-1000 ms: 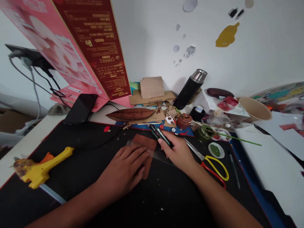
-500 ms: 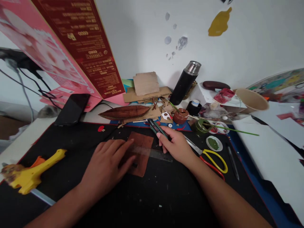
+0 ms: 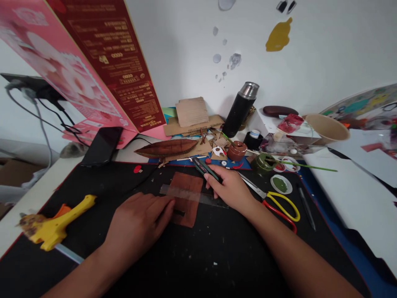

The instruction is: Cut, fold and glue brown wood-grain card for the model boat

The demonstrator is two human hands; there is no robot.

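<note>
A brown cardboard piece [image 3: 188, 188] lies flat on the black mat [image 3: 102, 186], with a clear ruler [image 3: 176, 191] laid across it. My left hand [image 3: 139, 221] rests just left of the piece, its fingers stretched out flat and the fingertips touching the piece's lower left edge. My right hand [image 3: 231, 190] sits at the ruler's right end. Its fingers are closed round a dark green utility knife [image 3: 203, 169], which points up and to the left.
A yellow glue gun [image 3: 52, 225] lies at the left. Yellow-handled scissors [image 3: 276, 205] and a pen [image 3: 305, 207] lie at the right. Behind stand a black flask [image 3: 240, 109], a brown boat model [image 3: 167, 147], paint pots, a phone [image 3: 102, 145], a pink box and a paper cup [image 3: 328, 128].
My left hand has slid down and left off the brown piece and the ruler, which now show almost whole. My right hand with the knife has hardly moved.
</note>
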